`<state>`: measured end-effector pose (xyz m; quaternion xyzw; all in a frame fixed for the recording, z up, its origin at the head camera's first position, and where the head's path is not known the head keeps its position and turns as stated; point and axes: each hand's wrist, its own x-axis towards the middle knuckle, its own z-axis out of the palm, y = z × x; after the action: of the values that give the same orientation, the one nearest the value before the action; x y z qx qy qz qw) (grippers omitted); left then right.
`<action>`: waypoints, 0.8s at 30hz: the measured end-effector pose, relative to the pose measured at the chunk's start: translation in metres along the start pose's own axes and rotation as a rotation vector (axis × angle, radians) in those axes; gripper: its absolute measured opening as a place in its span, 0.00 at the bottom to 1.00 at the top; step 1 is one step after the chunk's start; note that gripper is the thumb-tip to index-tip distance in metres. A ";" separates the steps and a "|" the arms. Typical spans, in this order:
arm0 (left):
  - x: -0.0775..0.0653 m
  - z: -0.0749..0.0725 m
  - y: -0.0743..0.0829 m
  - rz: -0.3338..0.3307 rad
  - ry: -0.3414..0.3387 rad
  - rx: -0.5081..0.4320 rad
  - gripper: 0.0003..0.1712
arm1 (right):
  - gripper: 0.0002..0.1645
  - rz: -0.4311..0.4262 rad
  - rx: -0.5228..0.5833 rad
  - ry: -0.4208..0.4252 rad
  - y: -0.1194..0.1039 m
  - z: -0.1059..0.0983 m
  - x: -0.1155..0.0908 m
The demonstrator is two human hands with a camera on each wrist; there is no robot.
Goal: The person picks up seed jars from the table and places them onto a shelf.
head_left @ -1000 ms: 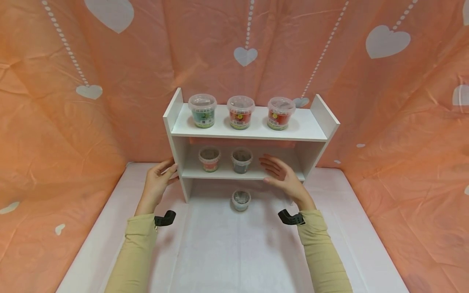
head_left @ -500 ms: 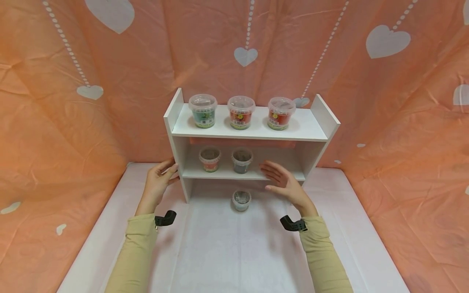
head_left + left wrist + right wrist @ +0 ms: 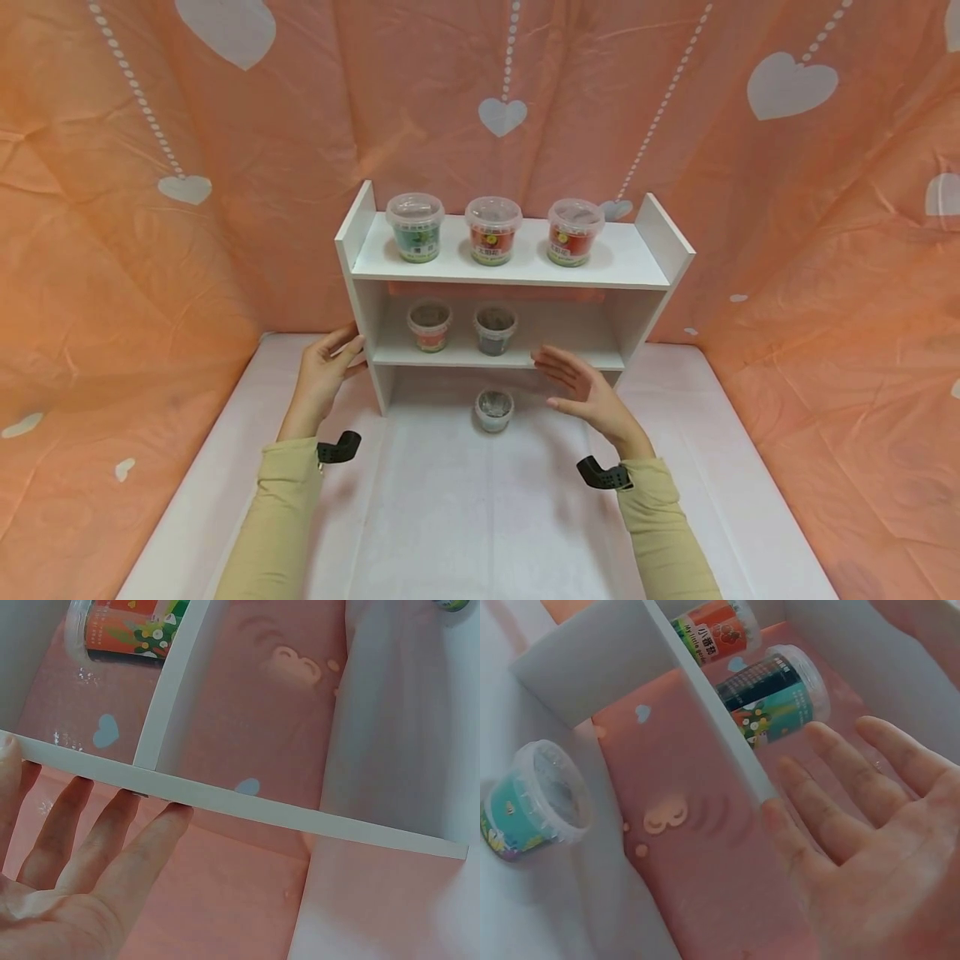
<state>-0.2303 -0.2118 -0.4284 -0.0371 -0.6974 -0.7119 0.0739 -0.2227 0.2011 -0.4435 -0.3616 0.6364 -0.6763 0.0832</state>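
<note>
My left hand [image 3: 322, 379] touches the outer face of the white shelf unit's left side panel [image 3: 365, 321]. Its fingers [image 3: 112, 832] lie fairly straight along the panel in the left wrist view. My right hand [image 3: 588, 396], fingers spread and holding nothing, hovers before the right part of the middle shelf [image 3: 570, 354]. Nearest to it on that shelf is a dark-and-teal-labelled plastic cup [image 3: 495, 331]. Left of that cup stands a red-labelled one [image 3: 431, 327]. Below, on the table, sits a smaller-looking teal-labelled cup [image 3: 536, 799], tilted in the right wrist view.
Three clear-rimmed plastic cups stand on the top shelf: a green-labelled cup [image 3: 416, 229] and two red-labelled ones, the middle cup [image 3: 492, 232] and right cup [image 3: 575, 233]. Orange cloth [image 3: 675, 125] with hearts hangs behind. A white cloth [image 3: 450, 517] covers the table.
My right hand has drawn back from the middle shelf, downward and slightly right. The left hand and the cups have stayed in place.
</note>
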 end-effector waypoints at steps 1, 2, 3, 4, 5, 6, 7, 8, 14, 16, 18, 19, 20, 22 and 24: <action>0.000 0.000 0.000 -0.001 0.001 -0.001 0.31 | 0.44 0.002 0.000 -0.001 0.001 0.000 -0.001; 0.000 0.000 0.000 -0.003 0.001 0.000 0.31 | 0.44 0.007 -0.001 -0.001 0.001 0.001 -0.003; 0.000 0.000 0.000 -0.004 0.001 -0.001 0.31 | 0.44 0.016 0.001 0.002 0.001 0.001 -0.004; 0.000 0.000 0.000 -0.005 0.001 -0.001 0.31 | 0.44 0.024 0.003 0.004 0.002 0.002 -0.005; 0.000 0.000 0.000 -0.007 0.002 -0.001 0.31 | 0.44 0.032 0.007 0.006 0.002 0.002 -0.007; 0.000 0.000 0.000 -0.008 0.002 0.000 0.31 | 0.45 0.040 0.011 0.007 0.003 0.003 -0.008; 0.000 0.000 0.000 -0.008 0.002 0.000 0.31 | 0.45 0.045 0.017 0.008 0.004 0.003 -0.009; 0.000 0.000 0.000 -0.008 0.002 -0.002 0.31 | 0.45 0.047 0.020 0.008 0.005 0.004 -0.010; 0.001 0.000 -0.001 -0.005 0.006 -0.002 0.32 | 0.44 0.045 0.020 0.008 0.014 0.005 -0.016; 0.001 0.000 -0.001 -0.006 0.008 -0.004 0.32 | 0.44 0.048 0.019 0.011 0.017 0.006 -0.018; 0.001 0.000 -0.002 -0.007 0.009 -0.006 0.32 | 0.43 0.050 0.018 0.012 0.021 0.006 -0.020; 0.001 0.000 -0.002 -0.008 0.010 -0.006 0.32 | 0.43 0.049 0.013 0.014 0.022 0.007 -0.021; 0.001 0.000 -0.002 -0.008 0.010 -0.006 0.32 | 0.43 0.049 0.008 0.015 0.024 0.007 -0.021; 0.001 0.000 -0.002 -0.009 0.010 -0.005 0.32 | 0.43 0.042 -0.005 0.015 0.029 0.008 -0.022; 0.001 -0.001 -0.002 -0.011 0.011 -0.003 0.32 | 0.43 0.035 -0.017 0.015 0.033 0.008 -0.023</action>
<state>-0.2316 -0.2123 -0.4306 -0.0297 -0.6960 -0.7136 0.0737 -0.2126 0.2017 -0.4832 -0.3460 0.6490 -0.6720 0.0869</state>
